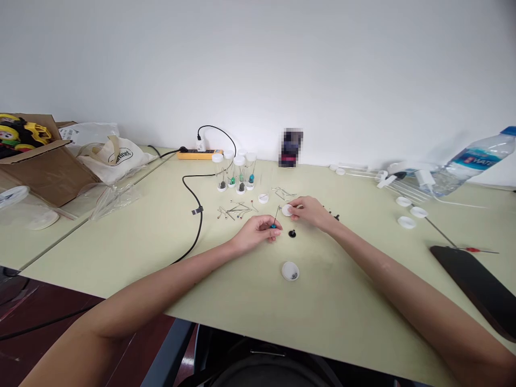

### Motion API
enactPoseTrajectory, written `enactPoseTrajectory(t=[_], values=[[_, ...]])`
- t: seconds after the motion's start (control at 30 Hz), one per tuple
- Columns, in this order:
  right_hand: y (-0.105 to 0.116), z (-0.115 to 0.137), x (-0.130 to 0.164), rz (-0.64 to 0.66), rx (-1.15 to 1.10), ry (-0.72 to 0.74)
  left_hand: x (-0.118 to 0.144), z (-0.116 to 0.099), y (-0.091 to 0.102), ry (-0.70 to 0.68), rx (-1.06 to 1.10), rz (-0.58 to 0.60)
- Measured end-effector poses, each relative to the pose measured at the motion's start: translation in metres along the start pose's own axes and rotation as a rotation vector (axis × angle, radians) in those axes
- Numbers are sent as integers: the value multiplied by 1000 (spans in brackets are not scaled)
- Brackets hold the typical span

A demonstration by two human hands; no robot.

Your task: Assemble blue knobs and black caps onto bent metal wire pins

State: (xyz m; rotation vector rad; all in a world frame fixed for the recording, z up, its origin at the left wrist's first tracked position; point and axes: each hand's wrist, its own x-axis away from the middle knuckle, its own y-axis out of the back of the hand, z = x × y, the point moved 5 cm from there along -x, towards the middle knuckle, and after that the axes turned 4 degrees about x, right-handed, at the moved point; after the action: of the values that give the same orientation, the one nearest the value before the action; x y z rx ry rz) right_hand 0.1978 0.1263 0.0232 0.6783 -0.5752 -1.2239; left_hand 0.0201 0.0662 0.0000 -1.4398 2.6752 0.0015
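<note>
My left hand (258, 235) is closed around a small blue piece (273, 226) with a thin metal rod standing up from it. Between the fingers of my right hand (309, 211) is a round white cap (286, 210), close to the rod's upper end. Just below the hands a small black part (292, 234) with a round base rests on the table. Nearer to me lies a white lid (290, 271) with tiny metal bits in it. Behind my left hand are several loose bent metal rods (237, 208) and another white cap (263, 198).
Several clear tubes (241, 174) with white caps and coloured pieces stand behind. An orange power strip (200, 155) runs along the wall, with a black cable (200, 226) crossing the table. On the right are a water bottle (471, 161), white caps (407, 222) and a black flat object (475, 285).
</note>
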Motion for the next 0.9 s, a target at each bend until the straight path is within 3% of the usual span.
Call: enactPoseTrajectory(t=[0.37,0.53,0.7,0.9], values=[[-3,10,2,79,-169,66,0,0,5,-8,70,-45],[-1,16,10,110,-54,100,0,-3,5,0,111,-37],[-4,15,36,194,76,107,-1,0,6,-2,163,-56],[-27,3,72,15,23,172,0,1,10,-7,209,-124]])
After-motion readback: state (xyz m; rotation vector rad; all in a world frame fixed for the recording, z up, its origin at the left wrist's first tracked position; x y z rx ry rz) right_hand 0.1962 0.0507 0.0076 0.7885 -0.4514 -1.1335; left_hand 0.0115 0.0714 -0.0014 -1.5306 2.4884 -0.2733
